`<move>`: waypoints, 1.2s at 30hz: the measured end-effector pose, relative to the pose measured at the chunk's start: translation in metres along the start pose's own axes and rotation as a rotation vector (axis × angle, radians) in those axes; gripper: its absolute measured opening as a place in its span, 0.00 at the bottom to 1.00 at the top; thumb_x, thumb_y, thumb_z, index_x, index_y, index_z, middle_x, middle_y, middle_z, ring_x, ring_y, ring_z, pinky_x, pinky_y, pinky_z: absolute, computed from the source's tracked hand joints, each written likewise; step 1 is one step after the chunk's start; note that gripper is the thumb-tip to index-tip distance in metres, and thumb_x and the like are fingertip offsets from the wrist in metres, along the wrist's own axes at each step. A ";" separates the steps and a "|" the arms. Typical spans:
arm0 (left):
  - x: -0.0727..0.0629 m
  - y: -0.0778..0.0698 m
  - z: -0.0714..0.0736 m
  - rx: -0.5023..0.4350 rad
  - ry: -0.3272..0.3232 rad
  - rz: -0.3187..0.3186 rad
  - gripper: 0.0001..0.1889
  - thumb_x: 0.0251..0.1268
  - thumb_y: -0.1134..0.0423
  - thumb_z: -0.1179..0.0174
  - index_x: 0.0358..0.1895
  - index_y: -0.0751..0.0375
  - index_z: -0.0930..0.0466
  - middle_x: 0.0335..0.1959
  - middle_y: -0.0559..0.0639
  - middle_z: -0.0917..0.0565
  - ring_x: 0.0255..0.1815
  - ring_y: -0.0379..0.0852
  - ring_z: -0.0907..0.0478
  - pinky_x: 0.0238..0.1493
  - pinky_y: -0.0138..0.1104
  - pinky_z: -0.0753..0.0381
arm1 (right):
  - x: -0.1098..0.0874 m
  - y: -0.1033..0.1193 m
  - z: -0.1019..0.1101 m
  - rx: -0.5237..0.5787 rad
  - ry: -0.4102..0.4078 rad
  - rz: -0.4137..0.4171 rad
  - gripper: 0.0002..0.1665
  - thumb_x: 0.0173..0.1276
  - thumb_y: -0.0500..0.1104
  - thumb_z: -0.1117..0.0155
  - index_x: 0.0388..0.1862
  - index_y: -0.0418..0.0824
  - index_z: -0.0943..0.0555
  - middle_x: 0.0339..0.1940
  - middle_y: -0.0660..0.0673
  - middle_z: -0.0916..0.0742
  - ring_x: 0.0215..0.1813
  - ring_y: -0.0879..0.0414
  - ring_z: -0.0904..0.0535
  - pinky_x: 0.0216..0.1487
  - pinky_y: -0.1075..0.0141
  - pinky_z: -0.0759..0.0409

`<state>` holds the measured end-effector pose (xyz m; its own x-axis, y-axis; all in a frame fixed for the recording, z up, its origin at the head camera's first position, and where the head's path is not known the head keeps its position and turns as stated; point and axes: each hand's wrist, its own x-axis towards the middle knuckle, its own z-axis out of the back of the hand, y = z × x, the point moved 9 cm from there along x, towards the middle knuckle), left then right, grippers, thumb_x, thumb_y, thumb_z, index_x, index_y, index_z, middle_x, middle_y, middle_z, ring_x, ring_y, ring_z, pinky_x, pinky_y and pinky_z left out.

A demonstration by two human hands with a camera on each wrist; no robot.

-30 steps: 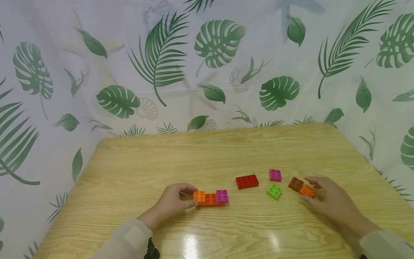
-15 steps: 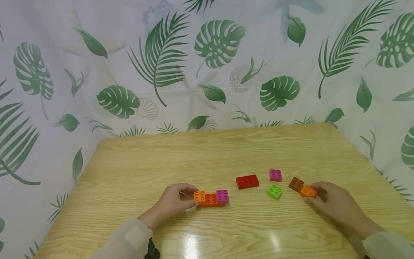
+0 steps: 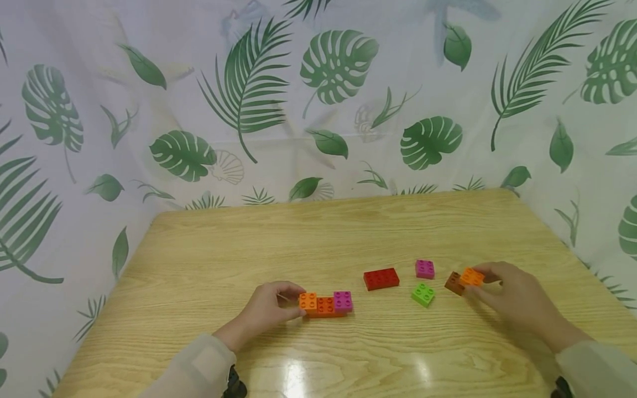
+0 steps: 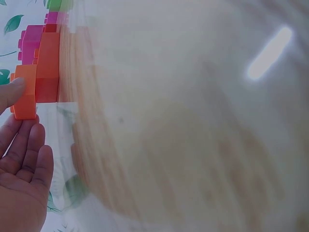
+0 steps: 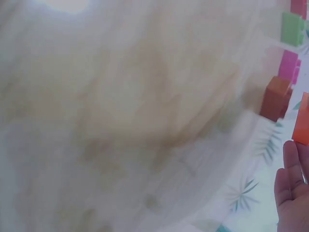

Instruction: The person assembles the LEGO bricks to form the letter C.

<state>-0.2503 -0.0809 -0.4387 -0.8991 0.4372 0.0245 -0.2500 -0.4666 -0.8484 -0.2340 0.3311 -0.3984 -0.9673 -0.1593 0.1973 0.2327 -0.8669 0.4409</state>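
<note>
With thumb and fingers, my left hand point(image 3: 266, 312) pinches a light orange toy building brick point(image 3: 307, 302) at the left end of a small build. That brick and a magenta brick point(image 3: 343, 301) sit on top of a longer red-orange brick point(image 3: 325, 307), whose middle studs show between them. My right hand point(image 3: 515, 296) grips a square orange brick point(image 3: 471, 277) between thumb and fingers, raised off the table. In the head view it overlaps a brown brick point(image 3: 453, 284); the right wrist view shows the brown brick point(image 5: 276, 99) apart from it.
A long red brick point(image 3: 381, 279) lies right of the build. Beyond it are a loose magenta brick point(image 3: 425, 269) and a lime green brick point(image 3: 423, 294). The wooden table point(image 3: 239, 249) ends at a leaf-printed cloth point(image 3: 273, 182) behind.
My right hand closed in on the orange brick beside the brown one and lifted it up off the table. The left hand and its build have stayed in place.
</note>
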 end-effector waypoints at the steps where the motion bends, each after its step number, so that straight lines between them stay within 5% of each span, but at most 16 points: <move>1: 0.000 0.000 0.000 0.002 -0.001 -0.001 0.16 0.56 0.63 0.31 0.49 0.61 0.18 0.42 0.48 0.17 0.44 0.47 0.22 0.44 0.35 0.21 | 0.003 0.005 0.001 -0.006 -0.016 0.022 0.27 0.61 0.51 0.29 0.51 0.33 0.20 0.43 0.36 0.16 0.42 0.41 0.20 0.41 0.44 0.23; 6: 0.000 -0.002 0.001 0.002 -0.005 -0.006 0.16 0.56 0.63 0.31 0.49 0.61 0.18 0.43 0.48 0.17 0.44 0.47 0.22 0.44 0.35 0.21 | 0.014 0.028 -0.004 0.008 -0.044 0.099 0.25 0.58 0.46 0.27 0.49 0.31 0.20 0.40 0.40 0.16 0.39 0.46 0.20 0.41 0.48 0.21; 13: 0.000 -0.002 0.000 0.012 0.001 -0.009 0.16 0.57 0.63 0.31 0.49 0.60 0.18 0.44 0.48 0.17 0.46 0.47 0.22 0.45 0.35 0.21 | 0.026 0.060 -0.020 0.058 -0.024 0.124 0.25 0.58 0.46 0.27 0.50 0.33 0.19 0.39 0.43 0.17 0.34 0.54 0.22 0.29 0.66 0.21; 20: 0.000 -0.002 0.000 0.012 0.001 -0.002 0.16 0.57 0.63 0.31 0.49 0.61 0.18 0.44 0.49 0.17 0.46 0.47 0.22 0.46 0.36 0.21 | 0.037 0.092 -0.038 0.124 0.011 0.161 0.24 0.58 0.44 0.27 0.51 0.35 0.19 0.40 0.45 0.17 0.39 0.50 0.20 0.42 0.54 0.19; 36: 0.000 -0.001 0.000 0.001 -0.002 -0.014 0.16 0.56 0.63 0.31 0.49 0.61 0.18 0.43 0.48 0.17 0.45 0.47 0.22 0.46 0.37 0.21 | 0.052 0.166 -0.071 0.113 0.004 0.388 0.23 0.56 0.46 0.25 0.49 0.39 0.18 0.42 0.49 0.17 0.43 0.55 0.21 0.46 0.58 0.20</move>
<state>-0.2503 -0.0801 -0.4376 -0.8962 0.4421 0.0372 -0.2628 -0.4614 -0.8474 -0.2531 0.1454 -0.3769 -0.8058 -0.4667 0.3644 0.5900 -0.6847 0.4279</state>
